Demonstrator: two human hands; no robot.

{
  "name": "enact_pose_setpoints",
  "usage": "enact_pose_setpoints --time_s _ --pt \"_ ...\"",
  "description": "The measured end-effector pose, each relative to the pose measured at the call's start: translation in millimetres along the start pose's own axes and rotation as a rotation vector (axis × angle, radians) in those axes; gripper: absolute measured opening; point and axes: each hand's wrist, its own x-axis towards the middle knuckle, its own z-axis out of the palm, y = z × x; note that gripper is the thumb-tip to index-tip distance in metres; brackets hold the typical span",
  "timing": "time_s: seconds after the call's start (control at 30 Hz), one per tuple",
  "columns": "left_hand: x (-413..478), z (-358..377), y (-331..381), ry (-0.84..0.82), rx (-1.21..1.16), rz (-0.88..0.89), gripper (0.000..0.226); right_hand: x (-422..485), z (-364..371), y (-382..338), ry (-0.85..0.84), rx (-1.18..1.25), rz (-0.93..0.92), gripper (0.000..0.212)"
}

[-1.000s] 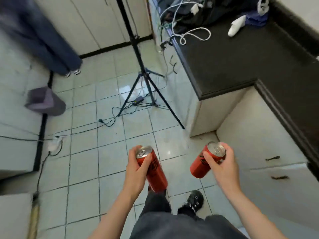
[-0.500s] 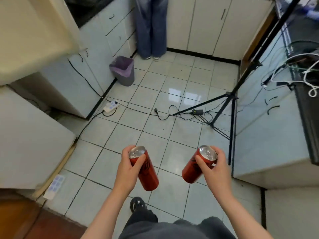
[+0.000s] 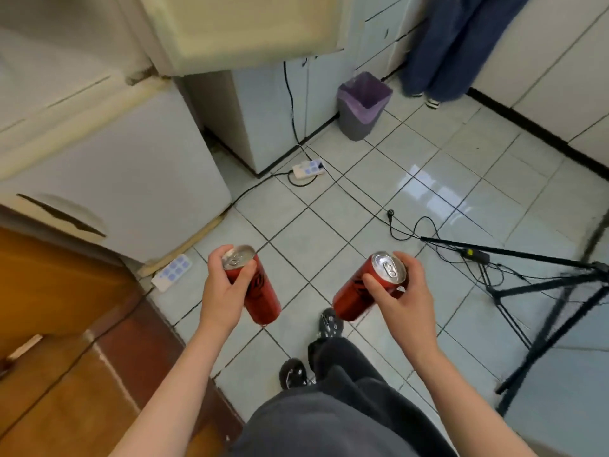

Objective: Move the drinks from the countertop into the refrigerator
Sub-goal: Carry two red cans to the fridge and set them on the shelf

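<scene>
Two red cans carried — one per hand.
Left hand point(image 3: 224, 291) wrapped round left can point(image 3: 255, 290); right hand point(image 3: 400, 300) clasping right can point(image 3: 364, 290) — above tiled floor point(image 3: 329, 225), near refrigerator point(image 3: 115, 179).

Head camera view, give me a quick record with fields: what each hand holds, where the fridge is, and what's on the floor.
left hand: left hand grips a red can, top tilted toward the camera
right hand: right hand grips a second red can, also tilted
refrigerator: to the left; lower door shut, upper door appears swung open
floor: purple-lined bin, power strip, cables, tripod legs
bystander: legs in blue trousers at the far cabinets
cans placed: none yet
</scene>
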Motion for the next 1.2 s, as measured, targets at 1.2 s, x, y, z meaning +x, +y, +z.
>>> enact_pose_setpoints --time_s 1.2 --pt "233.7 -226.4 37.5 0.699 -0.17 -0.048 0.043 232.9 403.1 -264.0 -0.664 0.069 -0.411 0.051"
